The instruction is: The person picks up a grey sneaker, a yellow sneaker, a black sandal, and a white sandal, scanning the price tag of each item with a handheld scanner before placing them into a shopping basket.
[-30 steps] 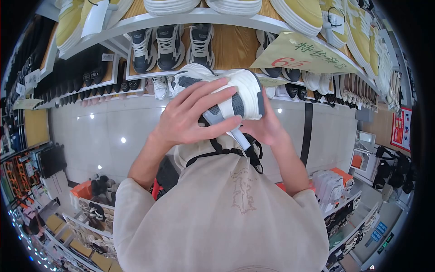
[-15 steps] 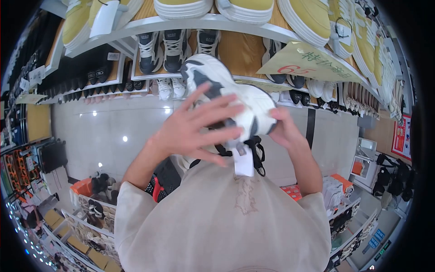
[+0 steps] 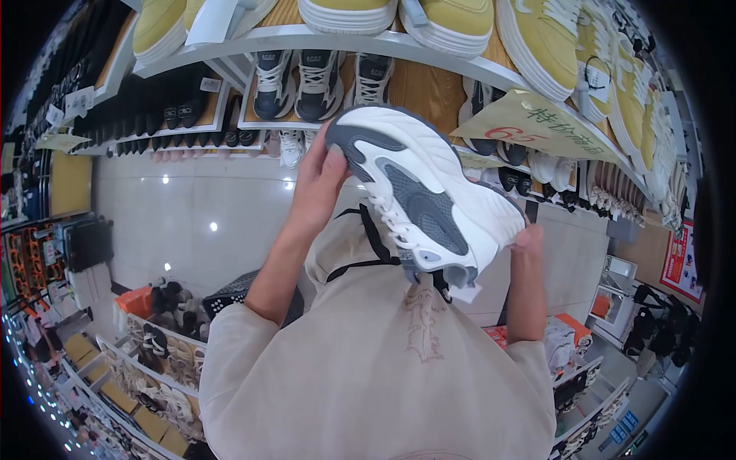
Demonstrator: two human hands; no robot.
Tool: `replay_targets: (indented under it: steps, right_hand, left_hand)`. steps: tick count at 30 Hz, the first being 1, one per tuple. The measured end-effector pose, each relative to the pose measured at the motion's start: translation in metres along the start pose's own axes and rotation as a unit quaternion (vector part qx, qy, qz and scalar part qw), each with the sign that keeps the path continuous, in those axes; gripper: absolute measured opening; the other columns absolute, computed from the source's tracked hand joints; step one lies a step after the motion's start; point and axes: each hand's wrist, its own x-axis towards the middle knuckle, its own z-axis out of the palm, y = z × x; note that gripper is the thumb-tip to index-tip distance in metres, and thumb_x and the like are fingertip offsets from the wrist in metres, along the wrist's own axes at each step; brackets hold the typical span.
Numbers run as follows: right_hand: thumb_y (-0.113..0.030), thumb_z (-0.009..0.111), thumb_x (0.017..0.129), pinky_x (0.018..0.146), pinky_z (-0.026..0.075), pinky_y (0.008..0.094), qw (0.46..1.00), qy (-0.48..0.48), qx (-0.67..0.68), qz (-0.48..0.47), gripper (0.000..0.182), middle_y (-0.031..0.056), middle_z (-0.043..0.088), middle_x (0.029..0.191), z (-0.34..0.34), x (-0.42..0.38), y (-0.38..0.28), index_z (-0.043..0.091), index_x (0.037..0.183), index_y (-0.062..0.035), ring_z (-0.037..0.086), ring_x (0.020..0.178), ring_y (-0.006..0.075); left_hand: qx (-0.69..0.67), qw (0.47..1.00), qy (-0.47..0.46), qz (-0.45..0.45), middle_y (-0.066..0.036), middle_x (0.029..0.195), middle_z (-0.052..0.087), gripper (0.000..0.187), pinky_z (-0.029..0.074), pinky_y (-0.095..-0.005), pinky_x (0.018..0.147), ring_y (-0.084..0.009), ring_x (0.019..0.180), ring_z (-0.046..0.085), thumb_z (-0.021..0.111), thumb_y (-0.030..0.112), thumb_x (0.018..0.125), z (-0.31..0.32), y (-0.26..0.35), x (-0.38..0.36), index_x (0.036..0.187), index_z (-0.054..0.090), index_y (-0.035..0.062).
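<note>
A white and dark grey sneaker (image 3: 429, 201) is held between both hands, side panel facing me, laces toward the lower left. My left hand (image 3: 320, 178) is closed around the toe, its thumb pressing the dark grey toe cap. At the heel end, my right hand (image 3: 527, 244) grips the sole's edge; most of its fingers are hidden behind the shoe. Part of a white tag (image 3: 464, 293) hangs by the shoe's opening. Just beyond, similar dark and white sneakers (image 3: 317, 83) stand on a wooden shelf (image 3: 426, 83).
Yellow sneakers (image 3: 447, 21) line the upper shelf, whose white front edge (image 3: 337, 44) curves above the held shoe. A handwritten price sign (image 3: 529, 123) hangs off that shelf at right. Lower racks hold more shoes. Behind me are a display rack (image 3: 165, 353) and an orange box (image 3: 134, 300).
The sneaker has turned from its sole side to show its side panel. My left hand, earlier spread and blurred in front of it, now grips the toe. The view has shifted slightly.
</note>
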Motion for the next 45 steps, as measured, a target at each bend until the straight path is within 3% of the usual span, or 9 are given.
replay_targets:
  steps: [2,10,23,29,32,37,39,43,45]
  right_hand:
    - [-0.046,0.079,0.060,0.117,0.032,0.0360,0.994,-0.015,0.104,-0.007,0.117,0.0225,0.039,0.154,-0.015,0.008,0.015,0.031,0.150,0.0118,0.045,0.140,0.0287]
    - [-0.043,0.059,0.066,0.103,0.050,0.0457,0.931,0.148,0.333,0.004,0.084,0.0220,0.062,0.131,-0.030,0.032,0.066,0.053,0.137,0.0015,0.064,0.116,0.0355]
    - [-0.048,0.056,0.082,0.104,0.050,0.0434,0.920,0.126,0.371,-0.003,0.079,0.0214,0.058,0.138,-0.022,0.036,0.082,0.047,0.143,0.0015,0.062,0.120,0.0336]
    - [-0.048,0.052,0.093,0.106,0.049,0.0393,0.937,0.200,0.283,0.042,0.073,0.0197,0.056,0.141,0.007,0.033,0.042,0.044,0.146,0.0010,0.060,0.124,0.0297]
    - [-0.047,0.051,0.095,0.104,0.050,0.0404,0.935,0.206,0.285,0.056,0.069,0.0175,0.057,0.139,0.026,0.034,0.035,0.045,0.146,-0.0010,0.061,0.122,0.0285]
    - [-0.051,0.048,0.098,0.092,0.052,0.0645,0.917,0.104,0.370,0.104,0.065,0.0139,0.055,0.142,0.072,0.043,0.026,0.043,0.149,-0.0105,0.061,0.121,0.0349]
    - [-0.054,0.041,0.100,0.091,0.056,0.0611,0.924,0.070,0.365,0.094,0.066,0.0170,0.048,0.149,0.089,0.049,0.030,0.037,0.153,-0.0152,0.056,0.127,0.0403]
    - [-0.051,0.040,0.104,0.105,0.048,0.0527,0.924,0.067,0.369,0.077,0.061,0.0149,0.048,0.149,0.082,0.034,0.040,0.035,0.155,-0.0166,0.053,0.132,0.0326]
    - [-0.042,0.049,0.104,0.102,0.050,0.0436,0.991,0.094,-0.035,0.089,0.050,0.0096,0.058,0.139,0.055,0.011,0.047,0.049,0.146,-0.0140,0.060,0.123,0.0283]
  left_hand:
    - [0.117,0.989,-0.010,0.095,-0.011,0.134,0.056,0.065,0.044,-0.0342,0.104,-0.0186,0.124,0.054,0.066,0.036,0.098,0.012,0.006,-0.002,0.146,0.039,0.0003]
    - [0.337,0.930,0.012,0.147,-0.008,0.113,0.065,0.059,0.055,-0.0308,0.084,-0.0169,0.102,0.064,0.086,0.019,0.079,0.059,0.031,-0.021,0.127,0.056,0.0004]
    - [0.456,0.863,0.001,0.219,-0.010,0.104,0.067,0.055,0.056,-0.0295,0.070,-0.0182,0.085,0.067,0.085,0.023,0.080,0.065,0.032,-0.021,0.121,0.058,0.0004]
    - [0.263,0.959,0.031,0.102,-0.009,0.116,0.065,0.050,0.052,-0.0287,0.087,-0.0159,0.103,0.064,0.070,0.027,0.095,0.009,0.005,0.005,0.133,0.049,0.0020]
    - [0.047,0.996,0.078,0.025,-0.010,0.139,0.053,0.063,0.043,-0.0388,0.105,-0.0194,0.125,0.054,0.055,0.043,0.101,-0.005,-0.016,0.006,0.150,0.034,0.0090]
    - [-0.134,0.982,0.119,-0.055,-0.014,0.158,0.035,0.093,0.030,-0.0470,0.118,-0.0296,0.146,0.034,0.043,0.076,0.092,0.011,-0.046,0.000,0.158,0.023,0.0139]
    - [-0.305,0.948,-0.091,0.004,-0.019,0.161,0.027,0.104,0.025,-0.0502,0.121,-0.0351,0.149,0.028,0.046,0.082,0.085,0.029,-0.043,0.006,0.160,0.018,0.0151]
    - [-0.420,0.906,-0.045,-0.014,-0.022,0.159,0.030,0.105,0.028,-0.0562,0.120,-0.0386,0.145,0.034,0.051,0.083,0.082,0.033,-0.038,0.003,0.159,0.022,0.0183]
    - [-0.386,0.921,-0.056,-0.007,-0.022,0.162,0.022,0.109,0.023,-0.0615,0.119,-0.0374,0.149,0.028,0.048,0.085,0.082,0.035,-0.037,-0.003,0.160,0.017,0.0150]
